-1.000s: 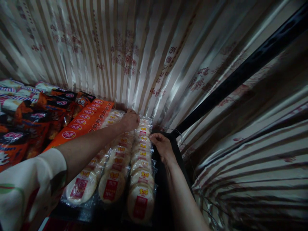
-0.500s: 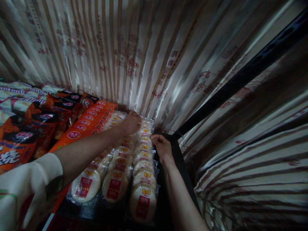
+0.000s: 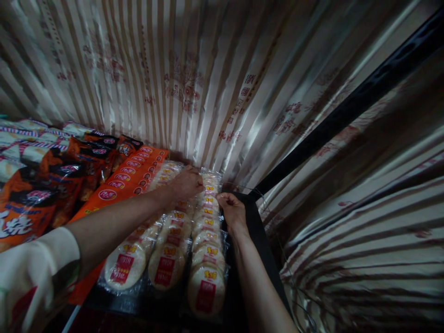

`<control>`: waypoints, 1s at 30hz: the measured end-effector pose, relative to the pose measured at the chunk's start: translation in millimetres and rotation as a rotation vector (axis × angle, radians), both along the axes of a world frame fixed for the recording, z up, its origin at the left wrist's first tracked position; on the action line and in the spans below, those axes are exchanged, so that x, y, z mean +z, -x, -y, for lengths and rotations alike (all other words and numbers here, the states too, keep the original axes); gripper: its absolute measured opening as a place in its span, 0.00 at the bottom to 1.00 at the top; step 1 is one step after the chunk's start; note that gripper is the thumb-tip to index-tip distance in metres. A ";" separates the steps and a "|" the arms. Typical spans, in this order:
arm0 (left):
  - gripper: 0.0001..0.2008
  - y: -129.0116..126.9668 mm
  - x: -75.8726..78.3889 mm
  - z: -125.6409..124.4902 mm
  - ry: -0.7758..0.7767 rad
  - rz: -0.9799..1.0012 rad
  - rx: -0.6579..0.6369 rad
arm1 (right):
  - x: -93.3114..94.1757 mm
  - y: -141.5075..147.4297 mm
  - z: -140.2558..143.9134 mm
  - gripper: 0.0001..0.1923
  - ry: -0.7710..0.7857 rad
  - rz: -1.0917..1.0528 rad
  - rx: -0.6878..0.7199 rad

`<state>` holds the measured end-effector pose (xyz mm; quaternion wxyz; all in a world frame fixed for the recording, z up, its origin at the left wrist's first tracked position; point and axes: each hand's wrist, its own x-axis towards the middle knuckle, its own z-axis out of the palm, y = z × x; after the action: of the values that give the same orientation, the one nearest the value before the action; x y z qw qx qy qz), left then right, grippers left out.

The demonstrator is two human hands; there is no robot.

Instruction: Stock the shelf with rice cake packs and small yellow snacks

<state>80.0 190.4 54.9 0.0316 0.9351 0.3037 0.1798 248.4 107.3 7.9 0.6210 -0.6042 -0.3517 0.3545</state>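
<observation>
A clear bag of round rice crackers (image 3: 180,245) with red and yellow labels lies on a dark shelf, the crackers set in three rows. My left hand (image 3: 185,182) reaches across it and presses its fingers on the far end of the bag. My right hand (image 3: 232,210) pinches the bag's right edge near the far corner. An orange snack pack (image 3: 120,182) lies right beside the bag on its left.
Dark red and orange snack bags (image 3: 41,185) are piled at the left. A striped satin curtain (image 3: 194,78) hangs behind and to the right. A black frame bar (image 3: 347,106) runs diagonally up to the right from the shelf corner.
Both hands stay on the far end of the cracker bag, each shifted only slightly. The view has moved a little closer to the shelf.
</observation>
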 end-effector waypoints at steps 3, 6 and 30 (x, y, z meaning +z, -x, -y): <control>0.09 -0.2 -1.4 -0.2 0.020 0.023 0.001 | -0.3 0.6 -0.7 0.11 -0.011 0.018 -0.009; 0.08 -0.5 -2.4 0.7 0.031 0.031 0.005 | 0.4 1.2 -0.5 0.11 -0.015 0.023 -0.008; 0.08 -9.1 -8.5 14.5 0.057 0.102 0.189 | 5.1 -11.9 31.8 0.20 0.136 0.158 0.110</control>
<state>89.1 175.9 46.5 0.0565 0.8905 0.3936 0.2209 260.3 75.5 13.0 0.5283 -0.6508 -0.4074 0.3624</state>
